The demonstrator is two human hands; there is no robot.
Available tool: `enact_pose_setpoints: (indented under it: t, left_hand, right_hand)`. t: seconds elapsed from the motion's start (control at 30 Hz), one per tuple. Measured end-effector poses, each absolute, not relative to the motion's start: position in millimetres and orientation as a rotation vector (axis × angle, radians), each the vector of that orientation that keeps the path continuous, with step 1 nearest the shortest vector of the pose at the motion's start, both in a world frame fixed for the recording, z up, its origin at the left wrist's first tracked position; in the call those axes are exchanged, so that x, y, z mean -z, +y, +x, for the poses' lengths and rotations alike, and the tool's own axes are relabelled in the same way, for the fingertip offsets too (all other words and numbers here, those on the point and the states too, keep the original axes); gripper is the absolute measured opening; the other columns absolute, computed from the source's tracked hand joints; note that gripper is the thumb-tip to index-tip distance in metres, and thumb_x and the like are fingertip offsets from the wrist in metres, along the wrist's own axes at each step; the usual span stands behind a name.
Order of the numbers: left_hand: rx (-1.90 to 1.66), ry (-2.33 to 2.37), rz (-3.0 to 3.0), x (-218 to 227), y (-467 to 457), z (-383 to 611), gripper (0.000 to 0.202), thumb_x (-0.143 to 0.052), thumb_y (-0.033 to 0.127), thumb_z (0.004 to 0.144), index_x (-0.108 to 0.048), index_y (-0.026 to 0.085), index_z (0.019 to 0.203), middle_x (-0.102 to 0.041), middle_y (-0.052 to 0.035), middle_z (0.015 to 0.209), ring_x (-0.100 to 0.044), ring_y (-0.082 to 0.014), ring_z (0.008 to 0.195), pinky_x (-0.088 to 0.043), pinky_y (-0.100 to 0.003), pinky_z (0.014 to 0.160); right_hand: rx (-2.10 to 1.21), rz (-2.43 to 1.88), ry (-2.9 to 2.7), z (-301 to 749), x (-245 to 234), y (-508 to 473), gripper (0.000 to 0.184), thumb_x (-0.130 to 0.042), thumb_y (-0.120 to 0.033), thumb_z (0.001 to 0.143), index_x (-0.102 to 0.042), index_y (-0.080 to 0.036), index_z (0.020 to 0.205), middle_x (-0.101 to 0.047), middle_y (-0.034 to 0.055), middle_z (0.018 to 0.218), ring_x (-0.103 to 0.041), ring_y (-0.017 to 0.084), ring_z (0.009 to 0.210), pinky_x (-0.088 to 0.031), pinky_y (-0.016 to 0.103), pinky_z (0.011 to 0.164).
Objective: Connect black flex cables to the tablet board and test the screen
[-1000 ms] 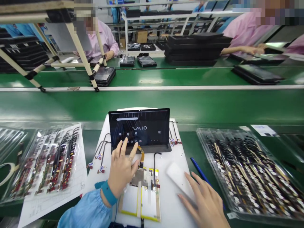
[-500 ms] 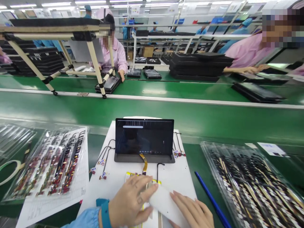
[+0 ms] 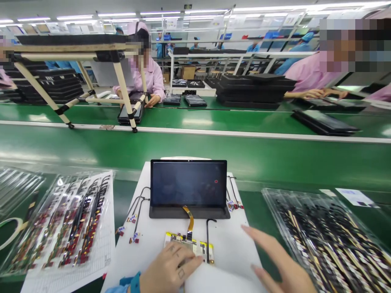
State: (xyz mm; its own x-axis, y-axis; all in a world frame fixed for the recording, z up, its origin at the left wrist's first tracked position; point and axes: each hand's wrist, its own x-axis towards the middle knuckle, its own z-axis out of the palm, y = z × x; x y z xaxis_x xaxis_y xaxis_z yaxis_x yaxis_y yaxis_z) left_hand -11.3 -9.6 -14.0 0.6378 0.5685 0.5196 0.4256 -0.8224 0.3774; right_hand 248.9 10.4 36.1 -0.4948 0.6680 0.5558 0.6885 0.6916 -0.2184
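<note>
A black tablet screen (image 3: 188, 183) leans upright on a grey stand (image 3: 191, 212) in the middle of the white work board (image 3: 232, 240). From its foot a gold flex cable (image 3: 190, 221) runs down to a circuit board (image 3: 201, 246) with yellow tape edges. My left hand (image 3: 169, 264) lies over the circuit board's lower left, fingers stretched out, forefinger tip at the edge of a white sheet or panel (image 3: 220, 280); its thumb is hidden. My right hand (image 3: 281, 260) hovers right of that white piece, fingers apart, holding nothing. Beside the circuit board runs a black cable (image 3: 208, 240).
Cable assemblies in clear trays lie left (image 3: 73, 219) and right (image 3: 330, 240). A tape roll (image 3: 12, 234) is far left. Beyond the green conveyor (image 3: 183, 142), a pipe-frame rack (image 3: 122, 89) stands near co-workers in pink and stacked black trays (image 3: 253, 91).
My right hand has left the white piece and moved right, its fingers spreading. The white piece sits lower, showing more of the circuit board. The screen's icons are gone; a small red mark shows.
</note>
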Motion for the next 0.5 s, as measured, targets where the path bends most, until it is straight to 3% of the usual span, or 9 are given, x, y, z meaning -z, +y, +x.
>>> enact_pose_setpoints:
  t: [0.07,0.17,0.27,0.5]
  left_hand:
    - [-0.994,0.791,2.632,15.1,-8.6,-12.2,0.045,-0.028,0.04,0.097,-0.044,0.008,0.124,-0.062,-0.0115,0.088,-0.06,-0.0199,0.08,-0.051,-0.034,0.071]
    - [-1.068,0.771,2.634,13.6,-6.1,-13.6,0.038,-0.025,0.025,0.098,-0.042,0.009,0.128,-0.063,-0.01,0.085,-0.061,-0.0178,0.079,-0.051,-0.031,0.072]
    - [-1.135,0.768,2.628,9.7,-3.0,-14.8,0.039,-0.026,0.021,0.098,-0.039,0.011,0.134,-0.065,-0.0091,0.084,-0.063,-0.0163,0.08,-0.052,-0.028,0.073]
    - [-1.184,0.813,2.664,23.5,-1.6,-18.6,0.046,-0.043,0.017,0.094,-0.034,0.015,0.139,-0.068,-0.0069,0.082,-0.065,-0.015,0.075,-0.055,-0.025,0.072]
  right_hand:
    - [-0.04,-1.157,-2.175,257.8,-28.6,25.1,0.043,-0.04,-0.037,0.095,-0.036,-0.024,0.136,-0.05,0.0019,0.126,-0.049,0.018,0.112,-0.043,0.025,0.086]
    - [-0.096,-1.249,-2.001,255.7,-13.5,53.0,0.043,-0.04,-0.034,0.095,-0.032,-0.022,0.136,-0.045,0.0064,0.129,-0.043,0.023,0.118,-0.039,0.037,0.096]
    - [-0.011,-1.228,-2.006,240.3,-3.3,81.5,0.046,-0.042,-0.035,0.095,-0.029,-0.022,0.137,-0.043,0.0074,0.131,-0.038,0.025,0.121,-0.034,0.043,0.1]
    - [0.168,-1.193,-2.032,211.9,-8.8,112.4,0.05,-0.037,-0.034,0.096,-0.019,-0.021,0.141,-0.041,0.0081,0.133,-0.033,0.026,0.124,-0.035,0.044,0.097]
